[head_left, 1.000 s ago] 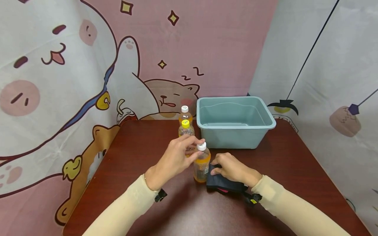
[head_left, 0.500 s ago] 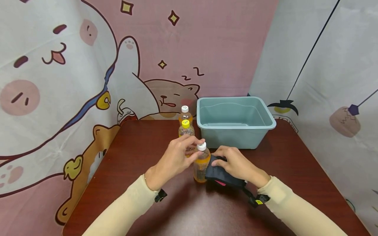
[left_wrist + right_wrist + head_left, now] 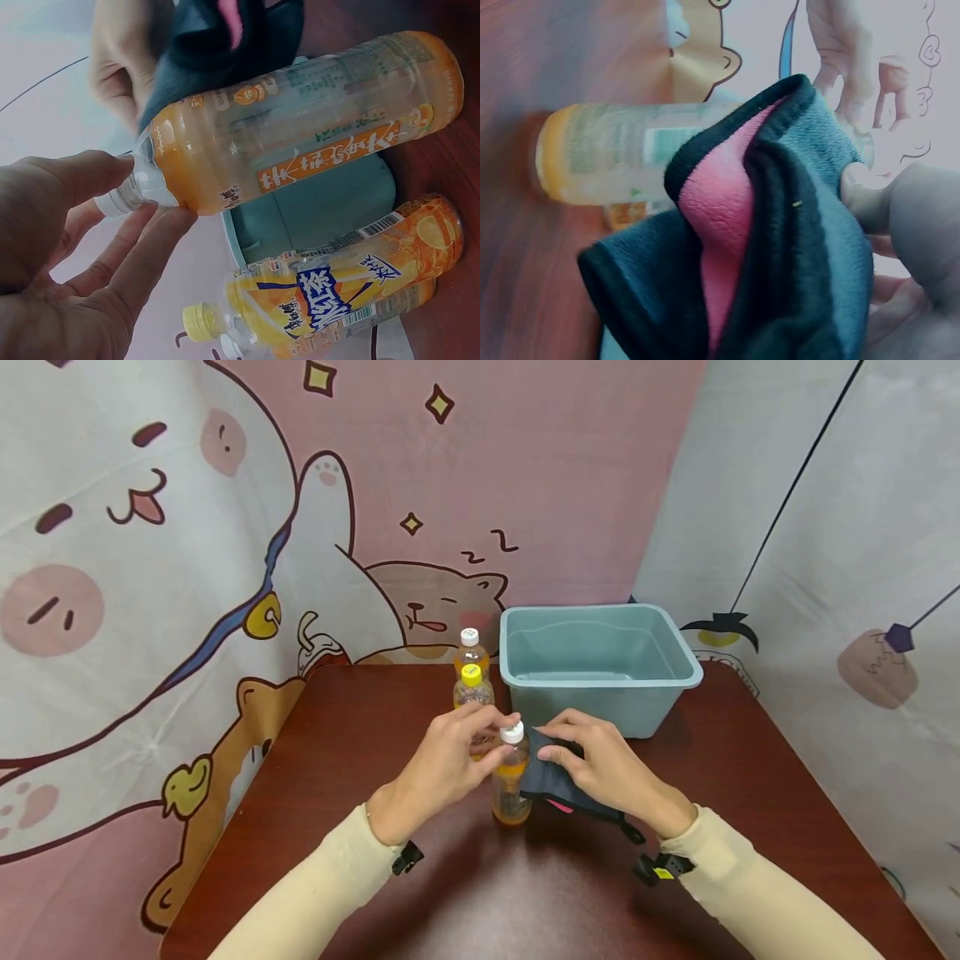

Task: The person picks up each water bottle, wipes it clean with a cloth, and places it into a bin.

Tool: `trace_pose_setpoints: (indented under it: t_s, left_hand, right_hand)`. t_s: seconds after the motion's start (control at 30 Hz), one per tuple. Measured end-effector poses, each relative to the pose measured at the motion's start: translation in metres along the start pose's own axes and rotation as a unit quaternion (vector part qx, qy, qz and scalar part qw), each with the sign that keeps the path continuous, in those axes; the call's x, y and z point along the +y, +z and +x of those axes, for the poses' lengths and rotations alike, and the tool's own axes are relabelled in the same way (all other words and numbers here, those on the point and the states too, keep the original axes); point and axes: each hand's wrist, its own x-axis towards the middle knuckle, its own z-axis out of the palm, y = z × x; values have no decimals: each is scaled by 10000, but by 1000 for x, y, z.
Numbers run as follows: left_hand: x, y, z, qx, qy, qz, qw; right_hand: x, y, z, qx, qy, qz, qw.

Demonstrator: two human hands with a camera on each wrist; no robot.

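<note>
Your left grip point(image 3: 442, 756), thumb and fingers, is clamped on the neck of the orange-labelled bottle point(image 3: 512, 803) at its white cap point(image 3: 512, 732); the bottle stands upright on the table point(image 3: 360, 727), directly below that grip. Your right grip point(image 3: 615, 768), near it on the right, is clamped on a dark cloth point(image 3: 558, 781), pinched between thumb and fingers.

Change: over the last second your right grip has carried the cloth up the bottle's side, its fingertips now near the level of the cap; your left grip has kept its place. For the work in hand, this suggests the cloth has moved on to the upper part of the bottle while the left grip steadies it.

Comparison of views: only the head view gives the whole blue-grey tub point(image 3: 592, 710), beyond your right grip. The left wrist view shows the printed label point(image 3: 326, 161) and, beside it, the yellow-capped bottle point(image 3: 322, 289) with its own label. The right wrist view reveals a broad pink lining point(image 3: 720, 217) within the cloth, merely a sliver from above; there the cloth hides the bottle's shoulder, so firm contact cannot be confirmed.
</note>
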Motion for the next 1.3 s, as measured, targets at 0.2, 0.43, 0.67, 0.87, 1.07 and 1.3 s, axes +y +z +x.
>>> trace_pose_setpoints:
  t_s: [0.2,0.43,0.67,0.87,1.07,1.3]
  left_hand:
    - [2,-2,1,91,-21,83,9999]
    - [1,0,-1,34,-13,154,9999]
    - [0,0,-1,86,63,188,9998]
    - [1,0,-2,54,28,127,9999]
    - [3,0,-2,39,-6,81,10000]
    - [2,2,-2,114,91,117,9998]
  right_hand:
    - [-12,-2,8,253,-102,235,9994]
    - [-12,-1,9,106,-65,148,9998]
    - [-11,-4,8,-150,-70,-68,9998]
    - [-8,-5,6,-293,-56,-160,9994]
    - [-4,-5,2,-435,-71,-191,9988]
    - [7,2,-2,-803,64,-208,9965]
